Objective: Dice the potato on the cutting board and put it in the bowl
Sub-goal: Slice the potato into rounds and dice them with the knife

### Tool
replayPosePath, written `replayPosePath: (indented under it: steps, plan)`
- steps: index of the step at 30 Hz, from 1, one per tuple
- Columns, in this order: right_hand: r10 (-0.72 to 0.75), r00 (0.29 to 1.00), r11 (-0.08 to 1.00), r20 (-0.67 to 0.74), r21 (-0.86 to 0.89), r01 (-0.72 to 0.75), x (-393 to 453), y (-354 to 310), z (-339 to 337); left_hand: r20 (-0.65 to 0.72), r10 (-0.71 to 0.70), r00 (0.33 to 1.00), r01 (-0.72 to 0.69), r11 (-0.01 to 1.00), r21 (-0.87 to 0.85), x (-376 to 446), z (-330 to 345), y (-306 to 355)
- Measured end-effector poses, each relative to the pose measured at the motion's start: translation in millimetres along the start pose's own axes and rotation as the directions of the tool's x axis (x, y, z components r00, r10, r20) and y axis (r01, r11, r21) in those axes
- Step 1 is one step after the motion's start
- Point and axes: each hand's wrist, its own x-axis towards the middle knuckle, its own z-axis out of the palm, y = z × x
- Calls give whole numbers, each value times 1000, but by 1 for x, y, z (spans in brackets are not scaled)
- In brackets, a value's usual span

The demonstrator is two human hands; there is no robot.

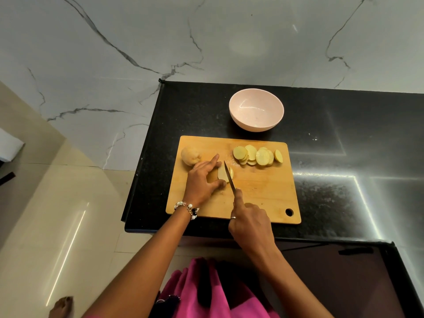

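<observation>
A wooden cutting board (263, 191) lies on the black counter. My left hand (203, 182) grips a potato piece (222, 174) near the board's middle, thumb and fingers curled round it. My right hand (250, 223) holds a knife (229, 177), forefinger along its spine, with the blade set into the piece's right end. Several round potato slices (258, 155) lie overlapping at the board's far right. A whole unpeeled potato (190, 156) sits at the far left corner. An empty pale pink bowl (256, 111) stands beyond the board.
The black counter (344, 145) stretches right of the board and ends at a left edge just beside it. A marble wall rises behind. Beige floor tiles and a bare foot (62, 306) show at lower left.
</observation>
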Motion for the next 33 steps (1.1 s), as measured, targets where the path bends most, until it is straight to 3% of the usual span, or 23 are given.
replayPosePath:
  steps: [21, 26, 33]
  plan:
    - [-32, 998, 997, 58, -62, 35, 16, -1, 12, -38, 1, 999, -1, 1000, -19, 1, 2, -3]
    - [-57, 996, 985, 75, -158, 68, 30, -5, 13, -37, -2, 999, 1, 1000, -27, 2, 1, -3]
    - [-39, 981, 991, 190, -118, 62, -10, 4, 17, -53, 2, 999, -3, 1000, -26, 1, 3, -3]
